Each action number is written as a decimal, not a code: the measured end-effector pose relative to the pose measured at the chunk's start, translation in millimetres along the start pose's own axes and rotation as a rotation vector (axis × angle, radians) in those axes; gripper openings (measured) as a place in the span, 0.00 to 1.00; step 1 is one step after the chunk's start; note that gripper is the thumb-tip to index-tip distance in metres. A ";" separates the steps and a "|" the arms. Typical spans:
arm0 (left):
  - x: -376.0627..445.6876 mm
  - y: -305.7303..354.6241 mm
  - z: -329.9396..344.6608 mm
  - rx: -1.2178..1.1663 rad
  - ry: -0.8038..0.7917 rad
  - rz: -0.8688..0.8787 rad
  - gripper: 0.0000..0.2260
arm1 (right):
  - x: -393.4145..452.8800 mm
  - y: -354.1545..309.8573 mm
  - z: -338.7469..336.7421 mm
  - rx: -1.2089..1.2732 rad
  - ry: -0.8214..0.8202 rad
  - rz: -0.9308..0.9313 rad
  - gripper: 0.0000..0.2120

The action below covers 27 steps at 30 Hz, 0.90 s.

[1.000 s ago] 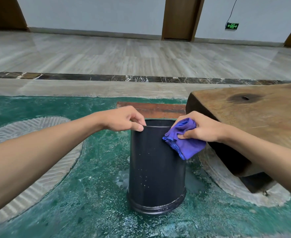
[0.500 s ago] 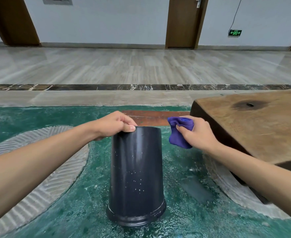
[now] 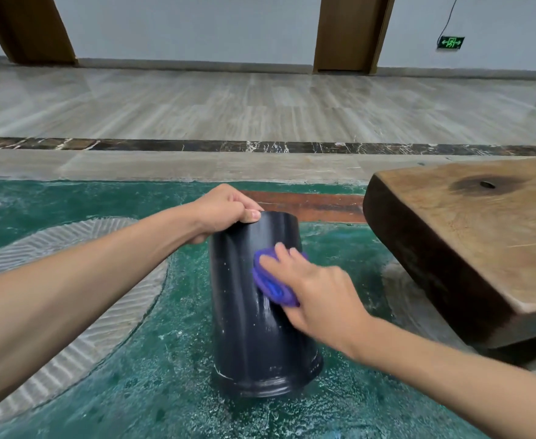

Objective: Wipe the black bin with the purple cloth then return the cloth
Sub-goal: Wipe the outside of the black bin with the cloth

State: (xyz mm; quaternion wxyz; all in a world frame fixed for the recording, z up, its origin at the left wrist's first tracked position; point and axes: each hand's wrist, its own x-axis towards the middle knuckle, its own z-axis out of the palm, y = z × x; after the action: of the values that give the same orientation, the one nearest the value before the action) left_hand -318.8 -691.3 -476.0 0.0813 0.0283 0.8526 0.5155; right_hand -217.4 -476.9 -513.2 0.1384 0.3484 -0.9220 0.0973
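Observation:
The black bin stands on the green floor in the middle of the view, tilted with its top leaning away from me. My left hand grips its upper rim on the left side. My right hand presses the bunched purple cloth flat against the bin's near side, about halfway up. White specks dot the bin's wall.
A thick dark wooden slab table stands close on the right of the bin. The green patterned floor looks wet, with a pale curved inlay at left. Beyond lie polished tiles, a wall and wooden door frames.
My right hand has brought the cloth down from beside the rim onto the bin's near side. My left hand keeps its hold on the rim and the bin stays tilted.

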 end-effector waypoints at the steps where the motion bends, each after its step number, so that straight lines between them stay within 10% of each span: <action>1: 2.2 -0.8 -1.2 -0.004 0.015 -0.006 0.10 | -11.6 -3.2 4.4 -0.034 -0.075 -0.043 0.31; 4: 7.1 -1.6 -4.4 0.001 0.011 -0.011 0.11 | -50.4 -11.8 14.2 -0.116 -0.257 -0.175 0.41; 9: 9.7 8.6 3.4 0.060 -0.071 0.013 0.11 | -93.1 -13.6 23.1 -0.054 -0.362 -0.323 0.29; 12: 7.5 15.3 10.1 0.096 -0.113 0.052 0.08 | -72.4 11.4 -0.2 0.423 -0.337 -0.185 0.24; 15: 3.6 23.5 21.7 0.153 -0.136 0.093 0.06 | -33.1 46.5 -18.7 0.713 0.029 0.155 0.16; 27: -20.6 17.0 -2.5 0.244 -0.195 0.262 0.17 | 45.2 98.8 -21.7 0.761 0.056 0.470 0.24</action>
State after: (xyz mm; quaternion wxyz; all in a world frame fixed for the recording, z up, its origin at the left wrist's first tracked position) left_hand -299.5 -688.3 -457.5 0.0916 0.1981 0.8859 0.4093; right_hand -312.0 -425.8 -486.3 -0.0004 0.1528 -0.8705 0.4678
